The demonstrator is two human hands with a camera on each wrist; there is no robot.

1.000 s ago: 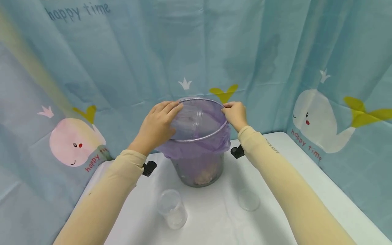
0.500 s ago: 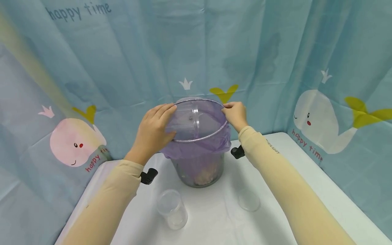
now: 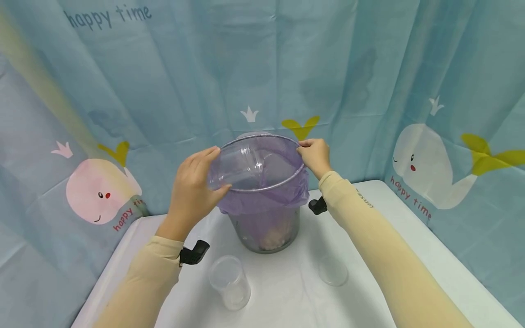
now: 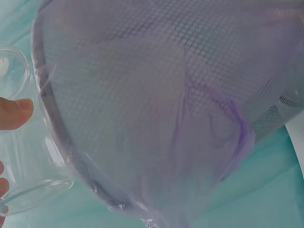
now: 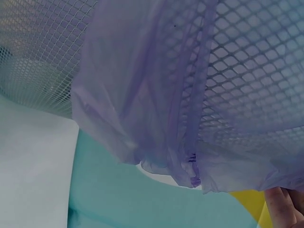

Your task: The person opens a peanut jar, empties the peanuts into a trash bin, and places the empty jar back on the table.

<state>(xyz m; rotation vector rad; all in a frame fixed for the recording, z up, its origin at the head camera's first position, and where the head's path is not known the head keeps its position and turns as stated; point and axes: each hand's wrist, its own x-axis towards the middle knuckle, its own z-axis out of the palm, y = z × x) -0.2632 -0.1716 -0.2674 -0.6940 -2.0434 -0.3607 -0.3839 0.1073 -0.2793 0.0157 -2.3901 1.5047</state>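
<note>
A clear plastic jar (image 3: 235, 166) lies tipped on its side over the mouth of a mesh wastebasket (image 3: 242, 228), its threaded mouth towards the middle. My left hand (image 3: 190, 189) grips the jar round its base end, thumb at the near side. In the left wrist view my thumb (image 4: 19, 113) lies against the clear wall, beside the basket's rim. A thin purple bag (image 3: 262, 202) lines the basket and folds over its rim. With thumb and fingers my right hand (image 3: 316, 155) pinches the rim and bag at the right; some fingers (image 5: 282, 209) show in the right wrist view.
On the white table (image 3: 283, 291) a second clear jar (image 3: 231, 284) stands in front of the basket. To its right lies a clear round lid (image 3: 333, 270). Pale pieces (image 3: 275, 238) show through the basket's lower wall. A blue curtain (image 3: 197, 68) hangs close behind.
My left hand has moved left and a little down, drawing the jar leftward over the basket, and the jar's mouth end has tilted up. My right hand has stayed on the rim.
</note>
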